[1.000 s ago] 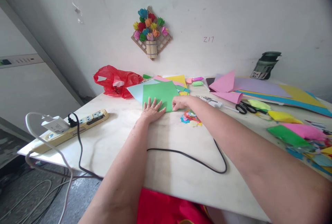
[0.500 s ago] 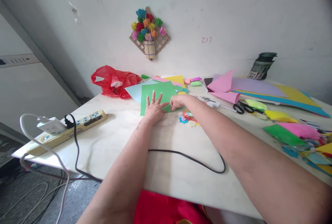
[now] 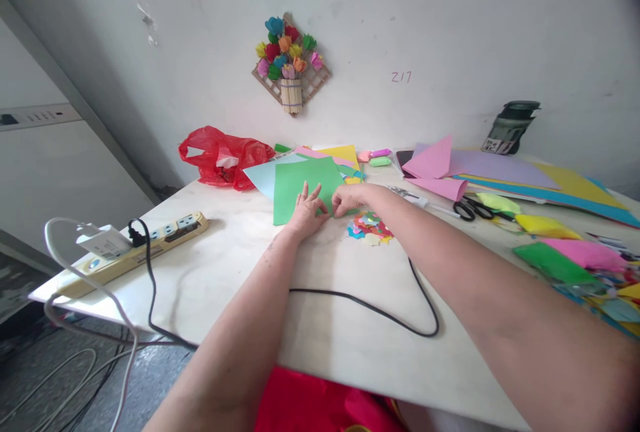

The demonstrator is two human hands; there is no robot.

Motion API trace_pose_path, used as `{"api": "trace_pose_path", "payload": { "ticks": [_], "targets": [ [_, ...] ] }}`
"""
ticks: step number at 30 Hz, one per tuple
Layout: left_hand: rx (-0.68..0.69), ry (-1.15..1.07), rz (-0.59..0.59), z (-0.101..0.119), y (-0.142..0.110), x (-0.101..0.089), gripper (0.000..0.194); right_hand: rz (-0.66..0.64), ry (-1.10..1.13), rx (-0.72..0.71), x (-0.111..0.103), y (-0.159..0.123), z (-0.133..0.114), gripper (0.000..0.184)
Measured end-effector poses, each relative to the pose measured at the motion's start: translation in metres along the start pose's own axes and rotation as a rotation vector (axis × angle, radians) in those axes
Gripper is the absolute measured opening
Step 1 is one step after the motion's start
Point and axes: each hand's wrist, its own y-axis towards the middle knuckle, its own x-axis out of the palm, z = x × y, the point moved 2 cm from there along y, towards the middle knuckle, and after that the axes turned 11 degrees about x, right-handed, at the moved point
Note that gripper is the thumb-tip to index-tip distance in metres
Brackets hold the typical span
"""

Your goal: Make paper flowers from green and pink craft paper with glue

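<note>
A sheet of green paper lies on the table, overlapping a pale blue sheet. My left hand rests at its near edge, thumb and forefinger drawn together there while other fingers stick up. Close beside it, my right hand is curled, its fingertips pinched at the paper's near right edge. What exactly lies between the fingertips is small and partly hidden. Below the right wrist sits a little heap of colourful cut paper pieces.
Left are a power strip and a red plastic bag. Black scissors, pink paper, clay packets and a dark bottle stand right. A black cable crosses the table's front.
My left hand has gone from flat and spread on the green paper to a pinch at its edge, shifting slightly right. The right hand stays curled at nearly the same spot.
</note>
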Motion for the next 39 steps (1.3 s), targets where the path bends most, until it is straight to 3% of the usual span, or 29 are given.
{"api": "trace_pose_path", "payload": {
  "ticks": [8, 22, 26, 39],
  "targets": [
    [-0.004, -0.03, 0.037, -0.005, 0.001, 0.003, 0.007, 0.083, -0.162, 0.023, -0.004, -0.014, -0.003, 0.028],
    [0.153, -0.002, 0.106, -0.011, 0.002, 0.008, 0.006, 0.11, -0.165, 0.053, -0.001, -0.01, 0.0, 0.025],
    [0.154, 0.036, 0.087, -0.012, 0.003, 0.009, 0.006, 0.113, -0.171, 0.053, 0.001, -0.009, 0.001, 0.025],
    [0.104, 0.11, 0.008, -0.009, 0.005, 0.007, 0.01, 0.318, -0.178, 0.01, 0.004, -0.016, -0.008, 0.02]
  ]
}}
